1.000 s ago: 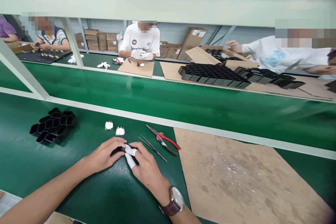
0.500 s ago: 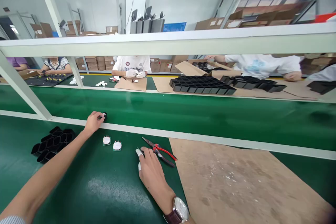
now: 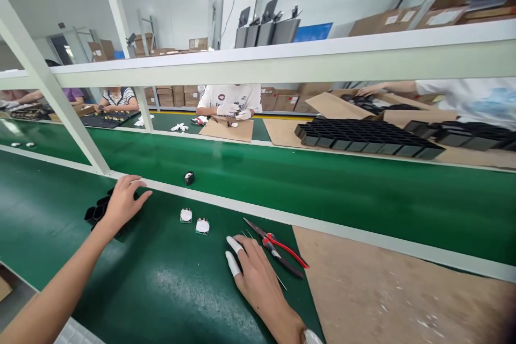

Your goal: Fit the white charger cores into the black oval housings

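Observation:
My left hand (image 3: 124, 203) is above the group of black cases (image 3: 97, 212) on the green table, fingers apart and holding nothing. My right hand (image 3: 258, 269) rests on the table with two white-covered fingertips, its fingers spread; a thin metal tool (image 3: 281, 281) lies partly under it. Just beyond it are the red and black pliers (image 3: 278, 247). Two small boards with white round tops, one (image 3: 186, 215) and another (image 3: 202, 226), sit between my hands. A single black case (image 3: 189, 178) with something white in it stands on the green belt.
A pale rail (image 3: 250, 210) divides the table from the belt (image 3: 322, 183). Brown board (image 3: 395, 285) covers the right side. A slanted white post (image 3: 76, 123) rises at the left. Across the belt, people work beside black cases (image 3: 363, 137) and cardboard boxes.
My left hand has let go of the black case on the belt and moved back left over the group of cases. My right hand has let its fingers spread, and the view has shifted left.

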{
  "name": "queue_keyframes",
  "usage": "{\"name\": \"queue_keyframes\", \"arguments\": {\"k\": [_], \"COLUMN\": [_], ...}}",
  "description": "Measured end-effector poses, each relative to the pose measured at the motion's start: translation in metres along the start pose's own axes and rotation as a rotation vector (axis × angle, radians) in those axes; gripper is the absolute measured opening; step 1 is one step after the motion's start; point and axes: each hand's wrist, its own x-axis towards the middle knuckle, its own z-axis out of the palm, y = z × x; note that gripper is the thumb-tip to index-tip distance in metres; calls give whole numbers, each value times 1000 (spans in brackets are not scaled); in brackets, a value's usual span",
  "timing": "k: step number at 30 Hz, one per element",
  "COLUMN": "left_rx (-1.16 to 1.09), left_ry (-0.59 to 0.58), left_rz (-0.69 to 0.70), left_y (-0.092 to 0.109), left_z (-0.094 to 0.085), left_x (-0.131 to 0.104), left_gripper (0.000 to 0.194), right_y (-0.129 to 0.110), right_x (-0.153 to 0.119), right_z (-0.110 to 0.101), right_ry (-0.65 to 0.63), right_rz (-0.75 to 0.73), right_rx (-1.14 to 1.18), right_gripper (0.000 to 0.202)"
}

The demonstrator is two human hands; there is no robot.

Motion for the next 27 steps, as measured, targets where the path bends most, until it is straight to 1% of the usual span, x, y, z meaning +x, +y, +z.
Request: {"name": "queue_keyframes", "arguments": {"k": [2, 4, 7, 10, 13, 15, 16, 17, 18, 20, 22, 25, 26, 27], "left_rx": [113, 160, 177, 191, 118, -26, -118, -213, -303, -445, -528, -587, -606, -627], "left_ry": [-51, -100, -129, -137, -118, -116, -137, -181, -241, -358, -427, -463, -465, -464], "left_rz": [21, 30, 38, 56, 100, 134, 151, 172, 197, 260, 320, 349, 343, 330], "left_y": [-20, -34, -42, -34, -8, 18, 33, 49, 64, 94, 118, 140, 144, 146], "left_z": [-17, -23, -15, -3, -1, -6, -9, -12, -13, -10, 0, 24, 32, 38], "left_x": [-20, -39, -54, -50, -38, -34, -34, -35, -37, -42, -46, -49, -50, -51], "left_gripper": [34, 39, 41, 40, 40, 35, 31, 28, 24, 20, 17, 7, 10, 20], "right_y": [-6, -13, -26, -37, -42, -40, -38, -35, -32, -27, -22, -20, -21, -21], "right_x": [4, 12, 34, 58, 68, 64, 59, 53, 47, 34, 24, 11, 8, 6], "right_z": [3, 6, 11, 17, 20, 16, 12, 7, 2, -8, -14, -18, -18, -18], "right_ry": [-10, -54, -192, -331, -366, -360, -354, -346, -335, -305, -259, -201, -191, -182], "right_rz": [4, 8, 11, 33, 56, 66, 68, 69, 69, 66, 70, 74, 70, 66], "right_rx": [39, 49, 11, -31, -14, 38, 80, 131, 188, 301, 360, 305, 271, 242], "right_gripper": [33, 39, 46, 42, 25, 15, 10, 8, 9, 20, 33, 49, 50, 50]}}
